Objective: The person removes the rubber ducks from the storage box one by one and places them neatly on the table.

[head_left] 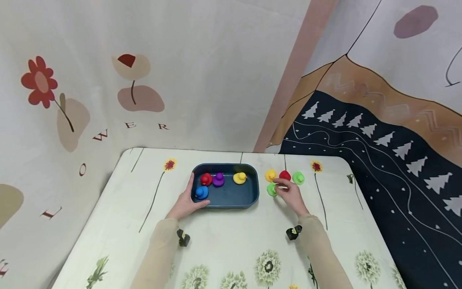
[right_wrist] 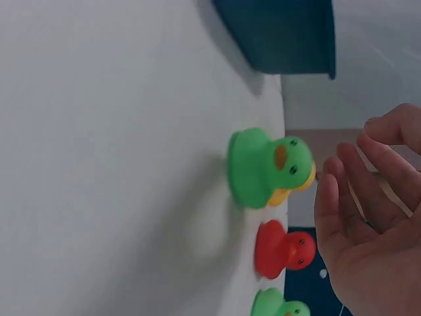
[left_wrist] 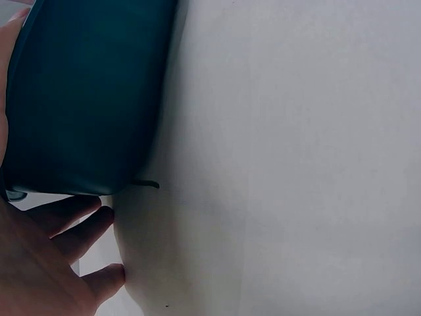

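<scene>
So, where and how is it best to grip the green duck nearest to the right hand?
Probably pinch the green duck by its head, left and right, coming down from above. It stands upright, its round head rising narrower than the broad body. In the head view, the yellow duck sits just beyond it, so the far side looks cramped.

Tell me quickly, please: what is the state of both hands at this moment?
Left hand: open, thumb and fingers spread against the blue tray.
Right hand: open, fingers loosely bent, holding nothing, close to a green duck.
</scene>
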{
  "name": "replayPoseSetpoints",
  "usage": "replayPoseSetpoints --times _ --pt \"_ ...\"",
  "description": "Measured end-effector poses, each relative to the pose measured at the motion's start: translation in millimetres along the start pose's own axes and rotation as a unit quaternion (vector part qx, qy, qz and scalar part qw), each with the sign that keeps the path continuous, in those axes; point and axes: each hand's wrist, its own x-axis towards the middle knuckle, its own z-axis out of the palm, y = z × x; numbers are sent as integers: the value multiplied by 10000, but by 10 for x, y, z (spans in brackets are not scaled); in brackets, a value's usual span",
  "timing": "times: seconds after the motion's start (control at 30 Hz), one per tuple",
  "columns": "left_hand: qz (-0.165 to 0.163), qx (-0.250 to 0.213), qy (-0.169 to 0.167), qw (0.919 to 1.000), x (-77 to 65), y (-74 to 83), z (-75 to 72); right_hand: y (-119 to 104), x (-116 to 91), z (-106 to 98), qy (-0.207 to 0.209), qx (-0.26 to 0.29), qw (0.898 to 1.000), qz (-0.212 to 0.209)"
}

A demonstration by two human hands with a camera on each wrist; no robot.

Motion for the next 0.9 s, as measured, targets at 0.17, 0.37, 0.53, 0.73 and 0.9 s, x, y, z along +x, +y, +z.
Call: replayPoseSetpoints --times 0.17,0.37,0.53,0.73,0.9 --pt "17 22 -16 10000 8 1 -2 -71 2 87 0 99 9998 -174" --pt "43 -1 8 10000 13 -6 6 -165 11 219 -78 357 9982 -471" --pt "48 -4 5 10000 13 -2 8 -245 25 314 -203 461 9975 -501" --pt "-32 8 -38 10000 14 20 7 -405 58 368 -333 378 9978 -437" --pt "-34 9 -46 10000 11 26 0 -637 68 396 -598 403 9966 -396"
